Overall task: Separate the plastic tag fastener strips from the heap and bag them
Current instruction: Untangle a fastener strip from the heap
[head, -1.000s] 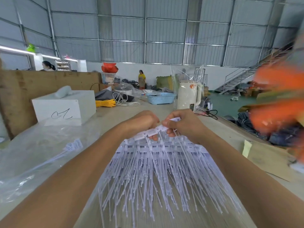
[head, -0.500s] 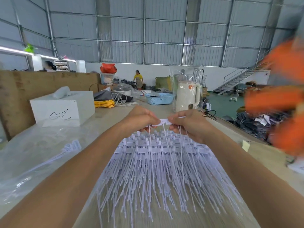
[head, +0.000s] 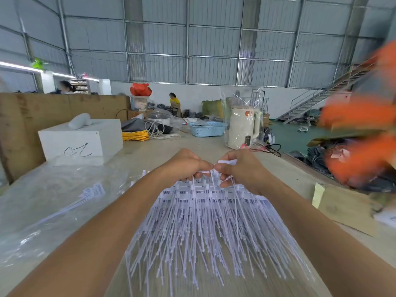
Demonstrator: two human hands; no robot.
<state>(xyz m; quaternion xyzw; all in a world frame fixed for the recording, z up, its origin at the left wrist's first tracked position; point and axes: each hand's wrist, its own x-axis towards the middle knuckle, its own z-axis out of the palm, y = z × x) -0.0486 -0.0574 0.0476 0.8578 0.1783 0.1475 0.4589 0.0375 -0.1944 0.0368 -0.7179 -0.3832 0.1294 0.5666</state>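
Between the two hands, strip: one white fastener strip [head: 227, 162], raised just above the heap, its thin stems hanging down toward the person.
Left hand [head: 188, 162]: fingers curled, pinching the left end of the strip; knuckles nearly touching the right hand.
Right hand [head: 242, 168]: thumb and fingers clamped on the strip's header bar, whose white end sticks out beyond the fingers.
Heap [head: 205, 228]: directly beneath and nearer than both hands, lying between the forearms; many white strips stacked, header bars at the far edge, stems fanned toward the person.
Table [head: 214, 146]: pale wooden top under the heap.
Plastic bag [head: 53, 202]: clear, flat on the table left of the left forearm; some white fasteners [head: 94, 190] lie inside.
White box [head: 83, 140]: beyond the bag, far left of the left hand, scrawled black mark on its front.
Kettle [head: 243, 127]: cream, wrapped in clear film, beyond the right hand.
Blue basket [head: 207, 129]: just left of the kettle.
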